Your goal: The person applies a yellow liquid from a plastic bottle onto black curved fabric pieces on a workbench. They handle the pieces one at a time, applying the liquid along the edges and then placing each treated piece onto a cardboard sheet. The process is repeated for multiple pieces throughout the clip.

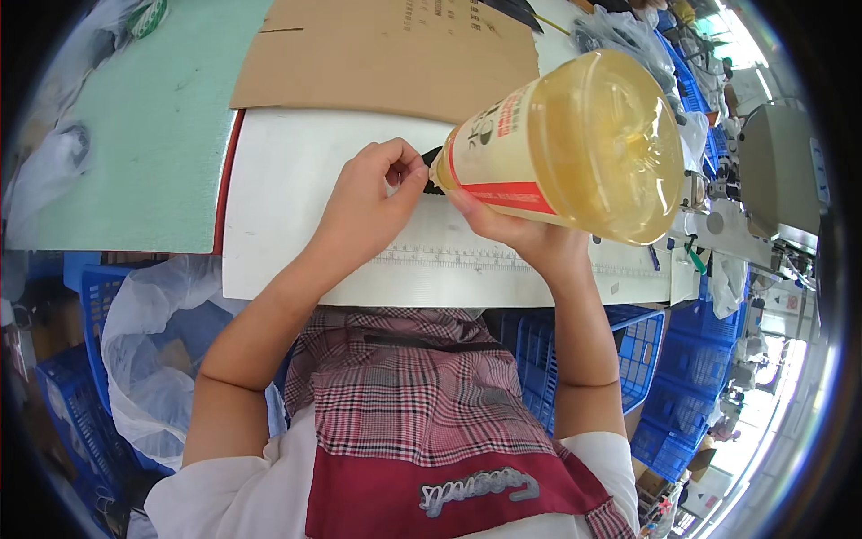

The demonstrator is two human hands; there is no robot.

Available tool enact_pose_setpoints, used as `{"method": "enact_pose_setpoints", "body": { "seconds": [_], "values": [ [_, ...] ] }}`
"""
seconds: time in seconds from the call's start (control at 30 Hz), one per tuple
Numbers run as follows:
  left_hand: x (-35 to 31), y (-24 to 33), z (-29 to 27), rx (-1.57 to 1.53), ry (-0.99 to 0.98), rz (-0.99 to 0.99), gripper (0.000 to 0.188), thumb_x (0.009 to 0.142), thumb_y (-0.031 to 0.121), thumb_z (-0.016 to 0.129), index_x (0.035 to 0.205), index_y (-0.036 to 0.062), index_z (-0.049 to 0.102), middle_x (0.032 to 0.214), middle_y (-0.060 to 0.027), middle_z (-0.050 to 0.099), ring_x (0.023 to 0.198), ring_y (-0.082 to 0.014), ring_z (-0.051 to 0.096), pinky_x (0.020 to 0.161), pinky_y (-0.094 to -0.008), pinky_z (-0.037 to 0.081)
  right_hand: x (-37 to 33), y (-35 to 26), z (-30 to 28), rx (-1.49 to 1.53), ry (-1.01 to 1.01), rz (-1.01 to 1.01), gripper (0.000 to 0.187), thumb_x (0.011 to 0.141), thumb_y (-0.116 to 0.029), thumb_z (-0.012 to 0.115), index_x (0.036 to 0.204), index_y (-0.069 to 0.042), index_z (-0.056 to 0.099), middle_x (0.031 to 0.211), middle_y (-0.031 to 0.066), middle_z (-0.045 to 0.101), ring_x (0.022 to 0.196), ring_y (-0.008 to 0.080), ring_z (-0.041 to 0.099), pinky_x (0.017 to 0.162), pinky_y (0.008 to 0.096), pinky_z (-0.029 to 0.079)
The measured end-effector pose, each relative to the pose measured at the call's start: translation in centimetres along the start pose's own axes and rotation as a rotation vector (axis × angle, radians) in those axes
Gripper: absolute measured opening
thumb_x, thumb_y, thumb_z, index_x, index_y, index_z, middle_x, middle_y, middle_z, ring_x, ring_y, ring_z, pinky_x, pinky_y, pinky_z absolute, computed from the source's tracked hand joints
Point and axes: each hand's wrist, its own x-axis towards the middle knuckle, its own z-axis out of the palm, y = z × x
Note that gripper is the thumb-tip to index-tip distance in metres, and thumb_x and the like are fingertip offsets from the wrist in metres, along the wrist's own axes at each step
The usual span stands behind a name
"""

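Now your right hand [525, 235] is gripping the bottle [602, 148] over the white table [292, 157], your left hand [377, 184] is pinching by its narrow end, and it is hiding the near right corner of the cardboard [359, 63].

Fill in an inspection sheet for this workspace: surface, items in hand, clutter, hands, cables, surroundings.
Surface: white tabletop with ruler markings along the near side; green panel adjoining at left.
Job's things: large bottle of yellowish liquid, base toward the camera.
Clutter: flat cardboard across the far side; small black item by the bottle's neck, kind unclear.
Hands: right hand grips the bottle near its neck; left hand has fingertips at the neck end, exact contact unclear.
Cables: nothing seen clearly.
Surroundings: translucent bag at lower left; blue crates and a grey machine at right.
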Motion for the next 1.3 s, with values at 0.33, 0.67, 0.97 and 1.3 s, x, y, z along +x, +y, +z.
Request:
{"method": "enact_pose_setpoints", "body": {
  "seconds": [0.33,0.67,0.97,1.3],
  "values": [
    [0.3,0.6,0.2,0.051,-0.009,-0.022,0.014,0.078,0.011,0.056,0.074,-0.0016,0.053,0.065,-0.0023,0.052,0.063,-0.0105,0.045,0.061,-0.0241,0.037,-3.6,4.3,-5.3,-0.191,0.126,0.079,0.054,0.062,-0.026,0.077,0.105,-0.003,0.054,0.098,0.0070,0.060,0.090,0.0185,0.058,0.079,0.0306,0.047],
    [0.3,0.8,-0.1,0.017,-0.009,-0.067,0.016,0.079,0.013,0.056,0.073,-0.0012,0.054,0.063,0.0001,0.051,0.063,-0.0078,0.043,0.060,-0.0222,0.035,-3.3,4.4,-7.2,0.148,0.496,0.297,0.036,0.063,-0.018,0.076,0.089,0.002,0.059,0.081,0.0083,0.062,0.073,0.0164,0.061,0.065,0.0262,0.050],
    [0.4,0.1,0.4,-0.113,-0.025,-0.067,0.014,0.079,0.011,0.056,0.072,-0.0005,0.052,0.064,0.0014,0.049,0.064,-0.0074,0.040,0.062,-0.0224,0.035,0.9,2.0,-0.6,0.097,0.207,0.037,0.039,0.057,-0.028,0.079,0.083,-0.003,0.063,0.076,0.0053,0.064,0.071,0.0183,0.062,0.064,0.0285,0.049],
    [0.4,0.3,0.2,-0.068,-0.019,-0.099,0.013,0.079,0.011,0.055,0.071,0.0005,0.052,0.063,0.0018,0.047,0.063,-0.0068,0.039,0.061,-0.0218,0.034,-4.1,5.0,-6.4,-0.087,0.289,0.263,0.050,0.056,-0.023,0.080,0.095,0.000,0.058,0.087,0.0074,0.062,0.078,0.0150,0.060,0.070,0.0280,0.049]
  ]
}}
